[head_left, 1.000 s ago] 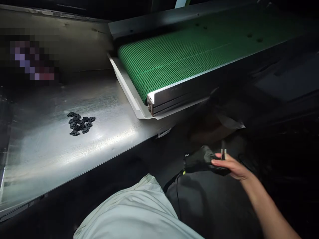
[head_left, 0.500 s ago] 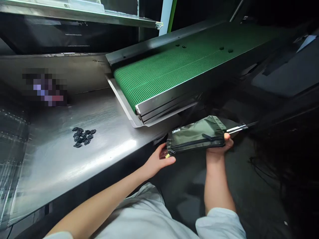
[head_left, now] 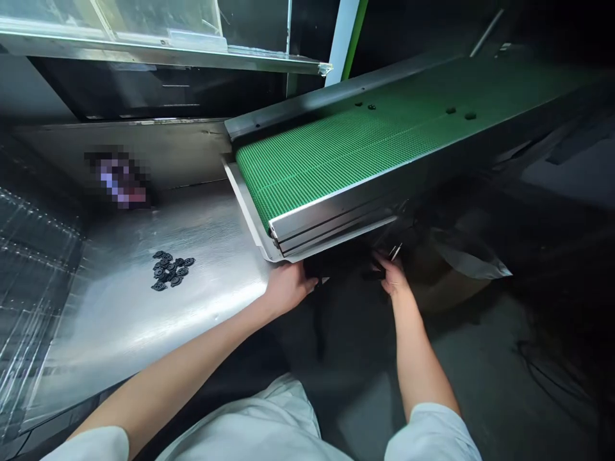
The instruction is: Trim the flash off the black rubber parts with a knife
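Note:
My left hand (head_left: pixel 288 286) and my right hand (head_left: pixel 394 275) grip the two ends of a dark zip pouch (head_left: pixel 343 269). The pouch sits in deep shadow below the end of a green mesh conveyor belt (head_left: pixel 331 166), and its details are hidden. Thin metal tips (head_left: pixel 395 251), possibly tweezers, stick up just above my right hand. A small cluster of black moulded parts (head_left: pixel 169 270) lies on the brushed steel table (head_left: pixel 110 333), to the left of my left hand.
The conveyor's steel frame (head_left: pixel 331 221) juts out above my hands. A brown object with grey plastic sheeting (head_left: pixel 456 269) lies at the right. A glass shelf (head_left: pixel 158 38) spans the upper left, and a pixelated patch (head_left: pixel 118 179) covers part of the back of the table.
The pouch has moved up and away from me, into the shadow under the conveyor end. My left hand now holds its end. The view has tilted and shifted, bringing both forearms further forward.

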Motion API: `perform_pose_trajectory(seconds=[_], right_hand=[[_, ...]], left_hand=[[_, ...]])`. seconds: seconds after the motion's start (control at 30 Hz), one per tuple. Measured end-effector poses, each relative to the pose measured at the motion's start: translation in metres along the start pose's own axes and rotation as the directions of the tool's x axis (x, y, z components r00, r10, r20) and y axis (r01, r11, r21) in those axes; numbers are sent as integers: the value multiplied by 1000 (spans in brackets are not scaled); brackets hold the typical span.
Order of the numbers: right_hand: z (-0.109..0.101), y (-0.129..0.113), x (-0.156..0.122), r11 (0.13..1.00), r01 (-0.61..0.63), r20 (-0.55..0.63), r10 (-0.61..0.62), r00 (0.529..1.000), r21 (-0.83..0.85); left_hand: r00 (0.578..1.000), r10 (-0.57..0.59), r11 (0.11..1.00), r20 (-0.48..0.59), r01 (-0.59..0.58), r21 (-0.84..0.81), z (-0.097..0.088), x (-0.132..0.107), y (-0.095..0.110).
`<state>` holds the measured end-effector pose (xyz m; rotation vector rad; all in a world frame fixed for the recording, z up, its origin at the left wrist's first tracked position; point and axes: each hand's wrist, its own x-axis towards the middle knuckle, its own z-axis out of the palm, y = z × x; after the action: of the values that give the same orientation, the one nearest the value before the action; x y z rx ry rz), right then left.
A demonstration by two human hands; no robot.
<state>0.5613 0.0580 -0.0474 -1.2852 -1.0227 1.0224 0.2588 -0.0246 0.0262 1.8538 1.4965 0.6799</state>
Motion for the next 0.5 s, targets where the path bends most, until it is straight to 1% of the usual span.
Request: perform_pose_trajectory(seconds=[0.03,0.07,0.1,0.17,0.23,0.3,0.4,0.5], right_hand=[[2,0,4,1000,3,0,-3,1000,-24],[4,0,8,999,9,0,-9,1000,-52],[5,0,11,996,19,-3,-20,1000,-82],[5,0,18,988,48,-19,-51,999,-146],[6,-1,25,973,78,-51,-91,995,-217],[6,-3,33,950,99,-90,-131,987,-295],[8,-5,46,904,116,-153,-194,969,-412],[6,-2,50,851,132,-223,-278,934,-508]], left_hand=[[998,64,986,-7,-62,155,-3,-2,-2],[991,130,945,9,-127,300,-5,-5,-4],[982,183,895,41,-184,407,-6,-6,-5],[968,229,826,100,-248,506,-6,-8,-5],[961,251,790,117,-273,549,-2,-4,-5],[955,272,778,114,-289,558,4,3,-4],[950,293,786,110,-305,537,15,12,-3],[951,300,803,74,-294,518,21,16,-5]])
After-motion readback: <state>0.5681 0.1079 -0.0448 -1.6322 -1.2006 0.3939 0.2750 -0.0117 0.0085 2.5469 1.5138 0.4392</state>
